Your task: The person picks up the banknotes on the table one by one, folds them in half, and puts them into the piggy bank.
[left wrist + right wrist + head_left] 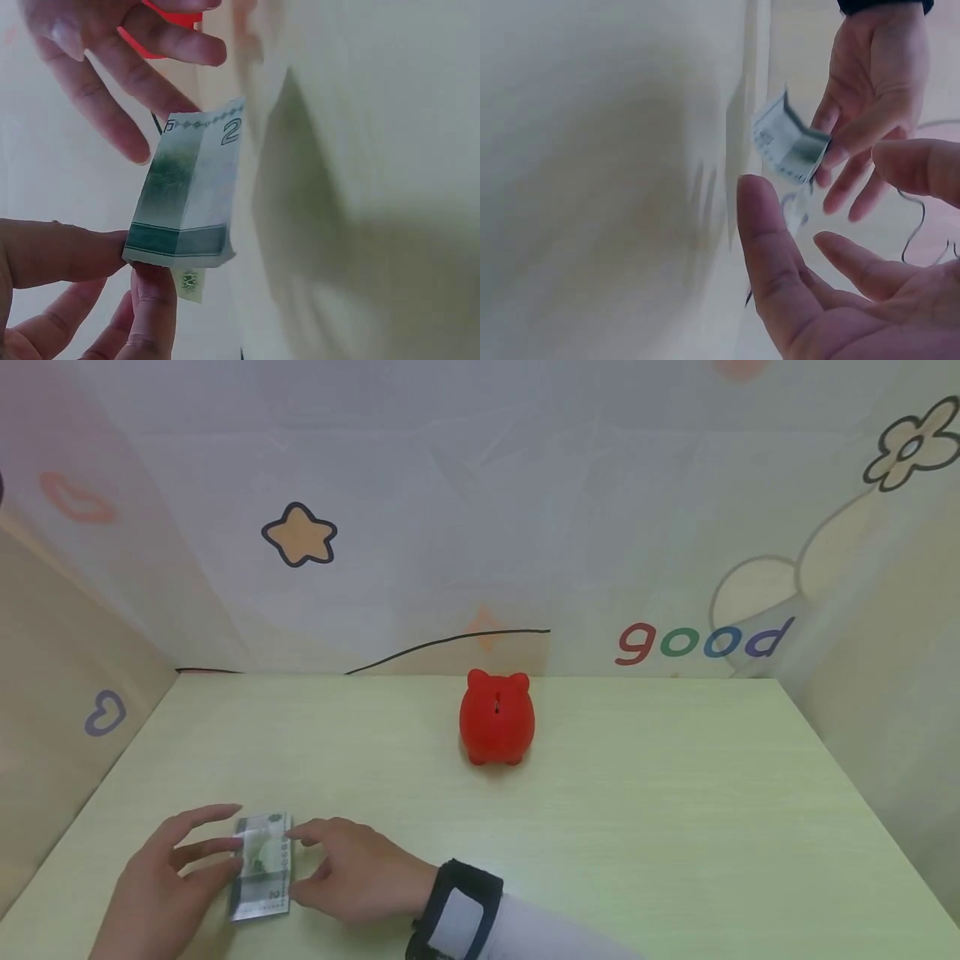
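A folded green-and-white banknote, printed with a 2, is held above the table at the near left. My left hand pinches its left edge between thumb and finger, plain in the left wrist view, where the banknote bends along a crease. My right hand is at the opposite edge, thumb and forefinger spread apart. The right wrist view has a gap between my right hand and the banknote; whether a fingertip brushes it, I cannot tell.
A red piggy bank with a slot on top stands at the table's back middle. The pale table meets a printed cloth backdrop behind and cloth sides left and right. A black band circles my right wrist.
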{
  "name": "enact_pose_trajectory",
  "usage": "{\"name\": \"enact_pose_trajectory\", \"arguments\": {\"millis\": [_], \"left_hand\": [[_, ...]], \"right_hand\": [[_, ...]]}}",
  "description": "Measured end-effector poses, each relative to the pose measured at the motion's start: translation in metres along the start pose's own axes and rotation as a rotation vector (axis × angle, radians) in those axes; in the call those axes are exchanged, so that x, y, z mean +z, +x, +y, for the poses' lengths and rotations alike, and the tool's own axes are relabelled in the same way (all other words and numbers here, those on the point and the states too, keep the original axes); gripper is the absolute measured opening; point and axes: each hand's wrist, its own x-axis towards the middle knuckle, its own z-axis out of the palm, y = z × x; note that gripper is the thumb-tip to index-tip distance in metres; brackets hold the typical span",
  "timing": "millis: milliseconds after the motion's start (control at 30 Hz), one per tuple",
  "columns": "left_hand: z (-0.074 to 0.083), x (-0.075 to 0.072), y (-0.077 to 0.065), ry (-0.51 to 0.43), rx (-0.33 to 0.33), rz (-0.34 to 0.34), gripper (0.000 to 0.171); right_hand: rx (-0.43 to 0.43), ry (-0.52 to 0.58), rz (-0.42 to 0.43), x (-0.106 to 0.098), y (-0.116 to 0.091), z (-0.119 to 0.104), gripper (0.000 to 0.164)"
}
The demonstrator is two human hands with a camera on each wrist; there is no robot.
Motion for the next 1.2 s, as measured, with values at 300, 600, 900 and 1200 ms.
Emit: {"name": "enact_pose_trajectory", "arguments": {"millis": [300,600,900,1200], "left_hand": [[0.037,0.017,0.002,-0.089,0.231,0.127,0.057],[0.086,0.039,0.014,-0.241,0.431,0.193,0.055],[0.15,0.059,0.03,-0.408,0.519,0.144,0.049],[0.19,0.081,0.04,-0.544,0.594,0.1,0.05]], "right_hand": [[-0.016,0.135,0.119,-0.035,-0.011,0.01,0.045],[-0.072,0.131,0.325,-0.075,-0.021,0.01,0.028],[-0.132,0.088,0.552,-0.125,-0.048,0.007,0.025],[-0.097,0.094,0.62,-0.166,-0.071,0.01,0.025]]}}
